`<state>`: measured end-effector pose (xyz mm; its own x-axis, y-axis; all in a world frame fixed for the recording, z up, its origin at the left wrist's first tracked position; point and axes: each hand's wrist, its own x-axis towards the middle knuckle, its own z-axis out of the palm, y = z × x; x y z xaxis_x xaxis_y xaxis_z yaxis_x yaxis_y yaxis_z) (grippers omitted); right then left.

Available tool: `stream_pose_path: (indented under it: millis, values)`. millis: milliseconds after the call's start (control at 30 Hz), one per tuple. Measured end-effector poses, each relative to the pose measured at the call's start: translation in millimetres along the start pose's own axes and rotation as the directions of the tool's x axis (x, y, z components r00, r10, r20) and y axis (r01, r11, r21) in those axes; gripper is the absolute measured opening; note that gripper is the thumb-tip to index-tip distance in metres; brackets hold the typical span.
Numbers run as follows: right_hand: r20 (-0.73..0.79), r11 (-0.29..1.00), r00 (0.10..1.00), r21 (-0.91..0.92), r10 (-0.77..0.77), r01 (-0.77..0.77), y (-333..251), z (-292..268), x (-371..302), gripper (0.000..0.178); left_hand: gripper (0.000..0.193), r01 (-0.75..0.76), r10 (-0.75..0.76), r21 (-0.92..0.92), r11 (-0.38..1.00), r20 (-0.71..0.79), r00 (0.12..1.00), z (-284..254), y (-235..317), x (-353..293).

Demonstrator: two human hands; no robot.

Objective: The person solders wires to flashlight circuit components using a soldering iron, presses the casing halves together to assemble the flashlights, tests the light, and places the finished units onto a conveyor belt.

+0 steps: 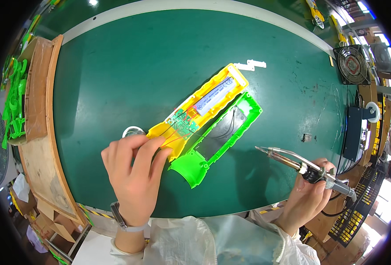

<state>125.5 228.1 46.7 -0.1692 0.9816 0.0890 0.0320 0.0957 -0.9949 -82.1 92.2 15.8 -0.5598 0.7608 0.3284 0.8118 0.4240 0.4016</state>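
A yellow plastic housing half [165, 131] lies slantwise on the table. Inside it are a wrapped blue-white battery [215, 96] and a green circuit board [182, 124] with red and black wires. Alongside it, a green housing half [192, 166] holds a black flat panel [213, 141], and thin black wires link the two halves. My left hand [136, 165] is at the yellow half's wide lower end, its thumb and fingers pinched on a red wire [168, 149]. To the right, my right hand [309, 194] grips a soldering iron [301, 168], its tip pointing left, apart from the housings.
White plastic pieces [251, 65] lie beyond the yellow half, and a clear round part [133, 131] sits behind my left hand. At the right stand a fan [351, 64] and a dark box with a solder spool [372, 112]. A carton of green parts [38, 88] stands left.
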Motion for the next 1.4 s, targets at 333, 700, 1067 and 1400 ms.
stream_pose_path:
  millis: [333,700,1067,1400]
  values:
    - [0.090,0.998,0.996,-0.052,-0.024,0.029,-2,-1,-1,0.042,0.025,-0.269,0.274,-0.259,0.928,-0.015,0.962,-3,-5,16]
    - [0.109,0.997,0.992,-0.050,-0.060,0.065,4,-9,-4,0.040,0.021,-0.588,0.645,-0.395,0.706,0.013,0.764,12,-26,59]
    - [0.383,0.961,0.885,0.182,-0.266,0.210,34,0,-5,0.044,0.018,-0.760,0.835,-0.349,0.549,0.186,0.517,10,-23,91]
    - [0.472,0.926,0.803,0.280,-0.362,0.253,35,13,1,0.049,0.008,-0.814,0.891,-0.381,0.439,0.302,0.339,12,-2,110]
